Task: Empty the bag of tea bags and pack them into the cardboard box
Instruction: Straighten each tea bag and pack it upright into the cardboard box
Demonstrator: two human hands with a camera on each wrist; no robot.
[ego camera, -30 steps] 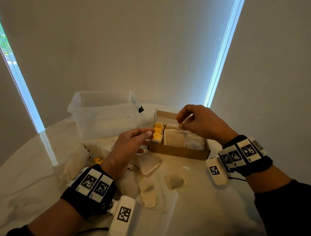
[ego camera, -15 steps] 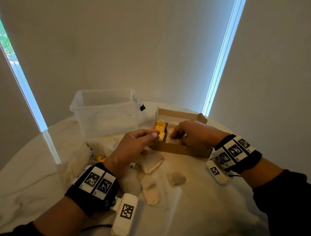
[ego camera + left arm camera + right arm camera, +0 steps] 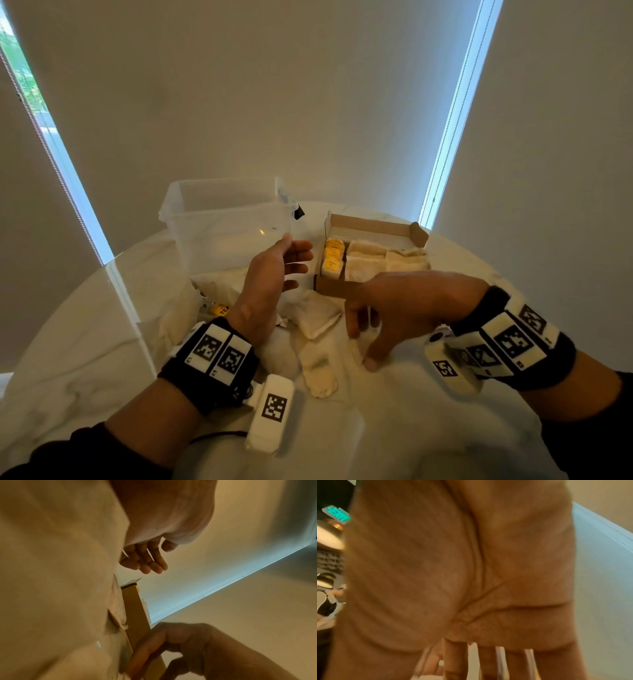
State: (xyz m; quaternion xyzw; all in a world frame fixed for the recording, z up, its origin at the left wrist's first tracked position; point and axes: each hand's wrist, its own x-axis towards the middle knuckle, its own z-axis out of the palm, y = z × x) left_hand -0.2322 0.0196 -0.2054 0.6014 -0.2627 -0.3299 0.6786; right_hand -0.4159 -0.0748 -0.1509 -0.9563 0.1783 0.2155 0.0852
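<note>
The cardboard box (image 3: 373,224) stands open at the back right of the table. It holds a row of yellow tags (image 3: 332,260) on the left and several tea bags (image 3: 376,260). Loose tea bags (image 3: 315,315) lie on the table in front of it. My left hand (image 3: 296,260) hovers left of the box with fingers spread and nothing in it; the left wrist view shows these fingers (image 3: 147,561) straight above the box's side (image 3: 135,609). My right hand (image 3: 361,347) reaches down in front of the box, fingers extended toward the table. What its fingertips touch is hidden.
A clear plastic bin (image 3: 222,222) stands behind my left hand. A crumpled pale bag (image 3: 174,315) with a yellow tag (image 3: 219,310) lies at the left. Another tea bag (image 3: 320,373) lies between my wrists. The round white table (image 3: 85,342) ends near the window blinds.
My right hand has come out of the box and dropped to the table in front of it. My left hand has let go of its pinch and opened, lifting slightly.
</note>
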